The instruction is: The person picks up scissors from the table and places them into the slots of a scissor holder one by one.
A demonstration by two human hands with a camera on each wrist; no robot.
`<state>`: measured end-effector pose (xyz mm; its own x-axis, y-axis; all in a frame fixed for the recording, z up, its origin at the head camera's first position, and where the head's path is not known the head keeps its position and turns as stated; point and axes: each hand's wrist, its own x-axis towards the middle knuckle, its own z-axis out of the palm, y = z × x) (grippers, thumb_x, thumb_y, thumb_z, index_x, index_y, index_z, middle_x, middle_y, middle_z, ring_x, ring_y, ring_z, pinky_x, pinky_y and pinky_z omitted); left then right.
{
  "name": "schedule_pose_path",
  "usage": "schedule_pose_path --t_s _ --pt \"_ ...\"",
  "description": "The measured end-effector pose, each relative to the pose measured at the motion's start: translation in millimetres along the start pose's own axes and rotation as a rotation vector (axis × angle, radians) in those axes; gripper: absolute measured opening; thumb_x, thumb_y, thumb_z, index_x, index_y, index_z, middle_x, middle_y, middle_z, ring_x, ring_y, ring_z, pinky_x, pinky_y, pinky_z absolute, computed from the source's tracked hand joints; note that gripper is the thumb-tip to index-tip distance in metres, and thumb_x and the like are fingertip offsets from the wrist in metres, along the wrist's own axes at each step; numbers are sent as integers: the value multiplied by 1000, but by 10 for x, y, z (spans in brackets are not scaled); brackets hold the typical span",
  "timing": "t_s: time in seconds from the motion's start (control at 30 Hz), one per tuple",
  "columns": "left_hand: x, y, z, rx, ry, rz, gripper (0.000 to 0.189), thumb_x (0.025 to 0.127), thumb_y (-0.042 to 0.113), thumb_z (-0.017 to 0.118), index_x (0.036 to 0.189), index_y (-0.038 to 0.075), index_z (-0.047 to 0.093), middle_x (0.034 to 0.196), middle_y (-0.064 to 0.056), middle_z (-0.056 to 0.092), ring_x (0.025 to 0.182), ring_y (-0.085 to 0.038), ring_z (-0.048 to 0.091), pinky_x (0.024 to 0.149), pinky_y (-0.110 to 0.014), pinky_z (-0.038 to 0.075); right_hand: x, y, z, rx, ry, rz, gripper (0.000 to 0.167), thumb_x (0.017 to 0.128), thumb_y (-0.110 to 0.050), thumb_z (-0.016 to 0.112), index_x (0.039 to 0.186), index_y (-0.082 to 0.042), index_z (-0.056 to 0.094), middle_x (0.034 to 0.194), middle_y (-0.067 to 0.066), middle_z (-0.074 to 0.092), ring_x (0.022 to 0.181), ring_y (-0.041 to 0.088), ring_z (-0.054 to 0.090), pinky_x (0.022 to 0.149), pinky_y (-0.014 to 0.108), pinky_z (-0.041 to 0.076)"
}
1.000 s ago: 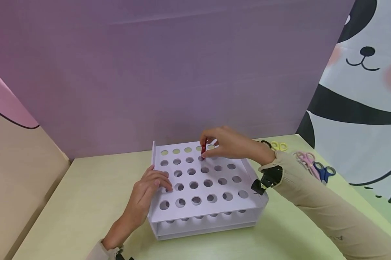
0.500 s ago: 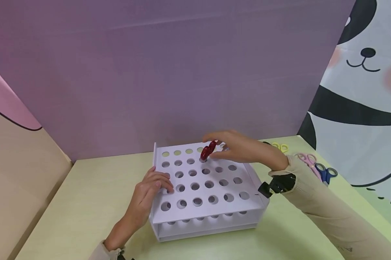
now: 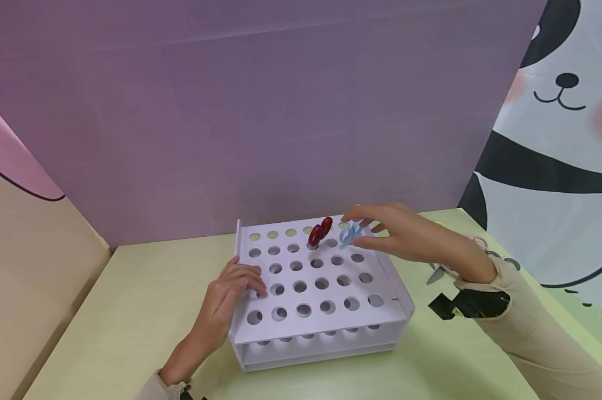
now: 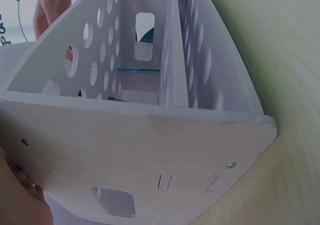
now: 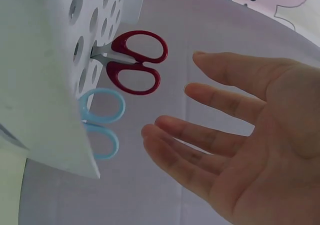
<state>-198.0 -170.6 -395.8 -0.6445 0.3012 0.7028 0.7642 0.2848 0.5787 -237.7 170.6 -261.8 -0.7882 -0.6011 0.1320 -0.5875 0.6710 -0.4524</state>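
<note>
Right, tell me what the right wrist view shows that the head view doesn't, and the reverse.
Only the right wrist view: the silver blades of the red scissors clearly entering a hole in the white rack, and the palm of the right grip.

Only the head view: the left grip holding the rack's left edge, the panda picture, and other scissors, partly hidden, right of the rack.

Both: the rack, the right grip, and the handles of the red and light-blue scissors.

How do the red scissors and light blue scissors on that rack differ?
The red scissors have dark handles; the light blue scissors have pale ones. The light blue scissors sit nearer the right side of the white rack than the red scissors. Both stand handles up.
</note>
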Motion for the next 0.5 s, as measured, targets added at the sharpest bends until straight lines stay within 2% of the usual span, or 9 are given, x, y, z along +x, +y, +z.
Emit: schedule_pose_path --t_s 0.27,0.5 --pt "-2 -3 4 -5 2 -6 39 98 -4 38 82 9 70 92 -2 70 104 -27 61 122 -41 19 -165 78 -18 2 52 -6 44 95 -24 68 135 -7 59 134 12 61 115 29 62 94 47 55" --pt "-1 -5 5 -6 1 -2 39 98 -5 38 82 8 71 92 -2 70 105 -25 61 122 -42 19 -301 182 14 19 149 21 41 95 -23 69 133 -10 61 129 7 64 110 25 63 92 45 56"
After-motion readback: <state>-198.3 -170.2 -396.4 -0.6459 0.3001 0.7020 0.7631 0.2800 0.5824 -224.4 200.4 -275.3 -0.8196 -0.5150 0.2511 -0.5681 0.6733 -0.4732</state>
